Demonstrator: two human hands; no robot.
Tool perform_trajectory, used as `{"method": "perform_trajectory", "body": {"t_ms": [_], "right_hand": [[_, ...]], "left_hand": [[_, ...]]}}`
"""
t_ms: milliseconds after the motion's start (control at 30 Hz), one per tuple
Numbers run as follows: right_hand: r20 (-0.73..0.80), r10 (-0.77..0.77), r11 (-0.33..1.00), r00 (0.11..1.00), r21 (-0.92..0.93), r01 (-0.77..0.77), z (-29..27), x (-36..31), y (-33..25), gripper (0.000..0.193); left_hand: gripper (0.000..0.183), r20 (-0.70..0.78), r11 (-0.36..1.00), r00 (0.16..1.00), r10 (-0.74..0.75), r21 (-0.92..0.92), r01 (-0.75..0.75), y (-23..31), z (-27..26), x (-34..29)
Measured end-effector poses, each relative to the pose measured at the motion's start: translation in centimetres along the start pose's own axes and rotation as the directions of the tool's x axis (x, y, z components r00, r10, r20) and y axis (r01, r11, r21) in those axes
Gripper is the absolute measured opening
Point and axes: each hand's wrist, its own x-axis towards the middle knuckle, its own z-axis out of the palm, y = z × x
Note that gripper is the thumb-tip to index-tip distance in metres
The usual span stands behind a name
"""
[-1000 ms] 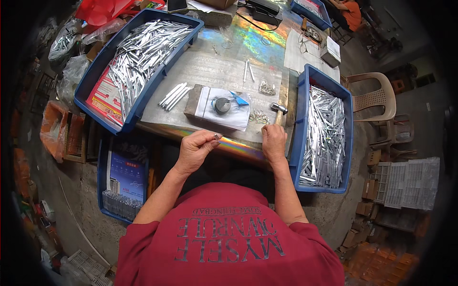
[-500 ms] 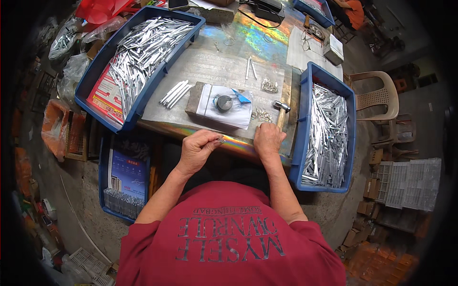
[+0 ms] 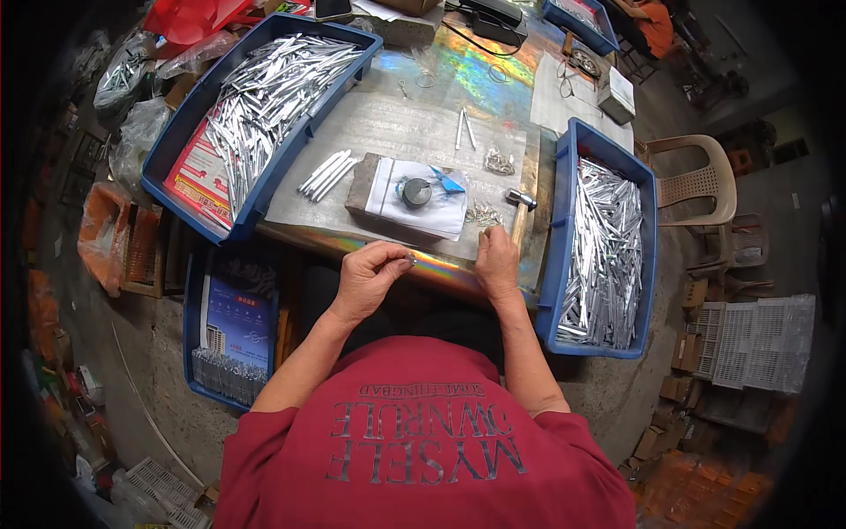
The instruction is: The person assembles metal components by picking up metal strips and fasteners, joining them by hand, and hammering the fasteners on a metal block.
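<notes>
On the worktable lies a hammer, chairs beyond.

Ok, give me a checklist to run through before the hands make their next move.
1. Left hand has hold of a small piece: ok, pinched at the fingertips.
2. Right hand near the pile of small metal parts: ok, right by its fingertips.
3. Right hand gripping something: cannot tell, its fingers hide it.
4. Round grey block on the paper: ok.
5. Hammer well away from the right hand: not ok, it lies close by.
</notes>
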Motion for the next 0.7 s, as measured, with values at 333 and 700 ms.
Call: {"method": "perform_trajectory", "body": {"t_ms": [333, 700], "right_hand": [[-0.04, 0.167, 0.853, 0.985, 0.507, -0.124, -0.5, -0.2, 0.1, 0.006], [0.234, 0.081, 0.555, 0.969, 0.797, -0.239, -2.6, -1.5, -4.3, 0.008]], "left_hand": [[0.012, -0.052, 0.995, 0.996, -0.066, -0.085, 0.061, 0.1, 0.3, 0.0], [0.014, -0.13, 1.0, 0.991, -0.019, -0.022, 0.016, -0.5, 0.8, 0.4]]}}
